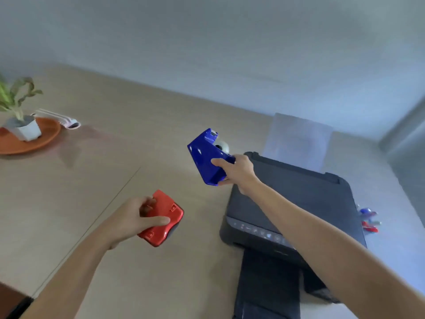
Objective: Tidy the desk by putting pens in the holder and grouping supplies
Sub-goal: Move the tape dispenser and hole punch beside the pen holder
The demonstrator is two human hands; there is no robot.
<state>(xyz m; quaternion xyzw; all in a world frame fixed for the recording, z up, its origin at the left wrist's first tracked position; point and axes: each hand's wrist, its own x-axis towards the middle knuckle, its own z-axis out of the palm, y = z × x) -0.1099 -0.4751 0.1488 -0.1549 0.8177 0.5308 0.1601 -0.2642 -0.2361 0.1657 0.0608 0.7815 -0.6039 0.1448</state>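
Note:
My right hand point(236, 171) grips a blue tape dispenser point(208, 157) with a pale tape roll in it, held in the air above the desk, left of the printer. My left hand point(135, 217) holds a red hole punch point(164, 218) with a grey base, low over the desk in the middle. Several small blue and red clips point(369, 218) lie on the desk right of the printer. No pen holder is in view.
A black printer point(299, 203) with a paper sheet in its rear feed stands on the right of the beige desk point(115, 157). At far left, a potted plant point(20, 116) sits on an orange plate point(49, 134); a pale pink object point(69, 122) lies beside it.

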